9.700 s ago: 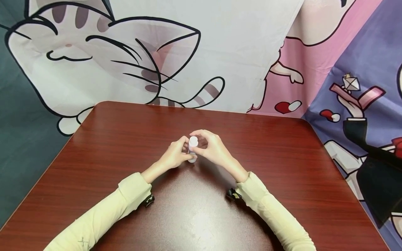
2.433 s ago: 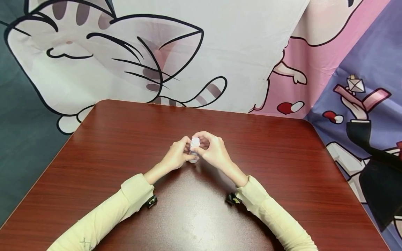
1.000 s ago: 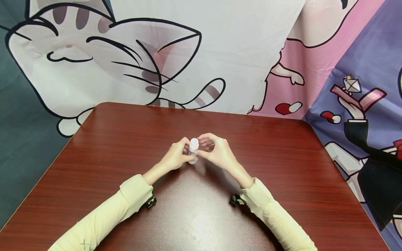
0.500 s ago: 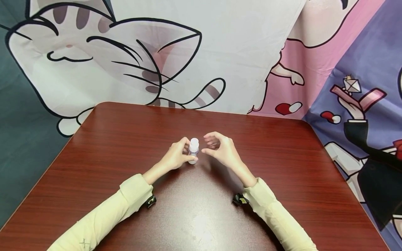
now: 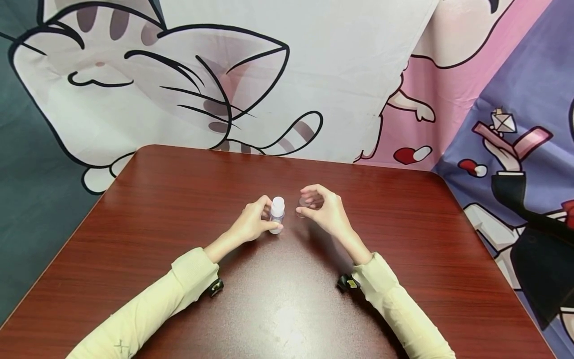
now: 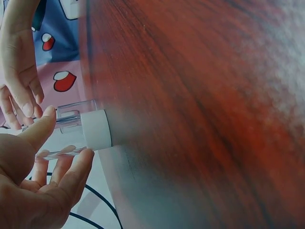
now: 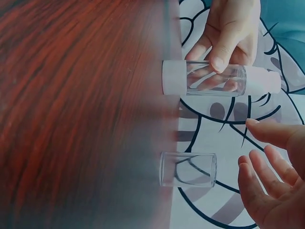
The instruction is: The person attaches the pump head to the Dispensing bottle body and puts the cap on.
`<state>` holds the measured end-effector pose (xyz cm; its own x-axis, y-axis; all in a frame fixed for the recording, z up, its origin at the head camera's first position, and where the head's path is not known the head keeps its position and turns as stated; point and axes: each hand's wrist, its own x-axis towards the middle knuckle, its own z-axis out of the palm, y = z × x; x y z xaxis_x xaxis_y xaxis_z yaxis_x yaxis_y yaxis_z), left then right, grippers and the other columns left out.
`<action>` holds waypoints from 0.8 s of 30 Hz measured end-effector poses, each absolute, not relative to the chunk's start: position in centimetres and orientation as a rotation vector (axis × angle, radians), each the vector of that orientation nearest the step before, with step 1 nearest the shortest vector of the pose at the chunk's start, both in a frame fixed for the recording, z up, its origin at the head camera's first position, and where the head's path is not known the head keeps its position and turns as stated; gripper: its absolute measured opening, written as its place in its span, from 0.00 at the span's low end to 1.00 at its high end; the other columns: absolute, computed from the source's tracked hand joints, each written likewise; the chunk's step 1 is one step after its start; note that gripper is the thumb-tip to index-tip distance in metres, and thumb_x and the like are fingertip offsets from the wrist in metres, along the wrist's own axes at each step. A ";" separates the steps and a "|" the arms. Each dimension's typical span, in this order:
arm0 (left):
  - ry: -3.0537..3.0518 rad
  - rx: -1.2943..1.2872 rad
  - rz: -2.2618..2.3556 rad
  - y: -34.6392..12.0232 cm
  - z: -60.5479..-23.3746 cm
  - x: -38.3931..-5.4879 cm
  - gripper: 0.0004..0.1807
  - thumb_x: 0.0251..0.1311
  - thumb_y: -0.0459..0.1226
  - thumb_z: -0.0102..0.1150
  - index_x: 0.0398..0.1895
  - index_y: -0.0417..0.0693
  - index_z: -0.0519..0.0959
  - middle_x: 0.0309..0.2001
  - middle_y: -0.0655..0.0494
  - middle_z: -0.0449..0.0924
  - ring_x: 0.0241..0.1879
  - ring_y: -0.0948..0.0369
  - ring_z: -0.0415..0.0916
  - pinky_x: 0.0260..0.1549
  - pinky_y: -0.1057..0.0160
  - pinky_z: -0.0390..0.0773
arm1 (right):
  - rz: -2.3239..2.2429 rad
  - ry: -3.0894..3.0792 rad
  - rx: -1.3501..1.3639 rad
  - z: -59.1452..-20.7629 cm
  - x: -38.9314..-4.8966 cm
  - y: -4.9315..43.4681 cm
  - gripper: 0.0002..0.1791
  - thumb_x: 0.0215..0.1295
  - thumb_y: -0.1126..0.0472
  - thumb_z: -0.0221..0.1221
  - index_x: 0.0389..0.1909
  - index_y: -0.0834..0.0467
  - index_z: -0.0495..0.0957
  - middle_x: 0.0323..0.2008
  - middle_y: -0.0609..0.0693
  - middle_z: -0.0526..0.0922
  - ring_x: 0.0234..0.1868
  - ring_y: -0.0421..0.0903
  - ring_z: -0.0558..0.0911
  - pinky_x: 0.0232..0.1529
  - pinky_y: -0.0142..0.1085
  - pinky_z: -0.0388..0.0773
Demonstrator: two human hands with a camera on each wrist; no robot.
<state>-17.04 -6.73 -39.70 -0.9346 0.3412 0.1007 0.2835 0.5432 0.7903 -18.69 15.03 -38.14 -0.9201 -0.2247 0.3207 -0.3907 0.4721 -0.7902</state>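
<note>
Printed cloth backdrop (image 5: 350, 75) — pale cat panel, pink and blue panels — hangs beyond the bottle, past the table's far edge. Table (image 5: 179, 199), red-brown wood grain with rounded far corners: the far edge lies well behind the bottle, the left and right edges well apart from it, and bare surface runs between bottle and all three. A glare patch marks the surface on the person's side of the bottle. Two pale yellow sleeves (image 5: 188, 279) come in from that side. Left hand (image 5: 251, 219), at the bottle's left: thumb and fingers bent round the clear body, gripping it. Right hand (image 5: 329, 212), to the bottle's right and apart from it: fingers loosely bent, thumb spread well away from them, nothing held. The bottle (image 5: 277, 215) stands upright on the table between the hands; white base (image 7: 174, 78), transparent cylindrical body, stepped white top (image 7: 259, 81) exposed and narrower at its tip. Clear cap (image 7: 188, 169), a plain transparent cylinder, stands on the table to the bottle's right — a gap separates the two, and the right fingertips are near the cap without touching.
</note>
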 end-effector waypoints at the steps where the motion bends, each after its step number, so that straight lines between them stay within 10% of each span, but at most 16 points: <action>1: 2.701 0.549 1.368 -6.7 -39.7 -17.0 0.23 0.48 0.36 0.73 0.42 0.40 0.70 0.40 0.43 0.82 0.40 0.52 0.82 0.41 0.55 0.80 | 1.432 -2.541 0.534 -38.1 -18.7 15.1 0.21 0.47 0.65 0.73 0.44 0.58 0.79 0.38 0.56 0.86 0.38 0.49 0.84 0.39 0.35 0.83; 24: 2.708 0.561 1.378 -6.8 -39.7 -17.0 0.23 0.48 0.35 0.73 0.42 0.39 0.70 0.40 0.43 0.82 0.40 0.51 0.82 0.43 0.53 0.80 | 1.397 -2.659 0.473 -38.5 -20.2 15.7 0.28 0.46 0.63 0.74 0.50 0.61 0.76 0.44 0.59 0.84 0.44 0.52 0.84 0.48 0.43 0.82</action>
<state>-17.00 -6.77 -39.74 -0.9328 0.3410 0.1164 0.2949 0.5368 0.7905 -20.18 15.74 -38.54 -0.9466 -0.2253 0.2305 -0.3177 0.5308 -0.7857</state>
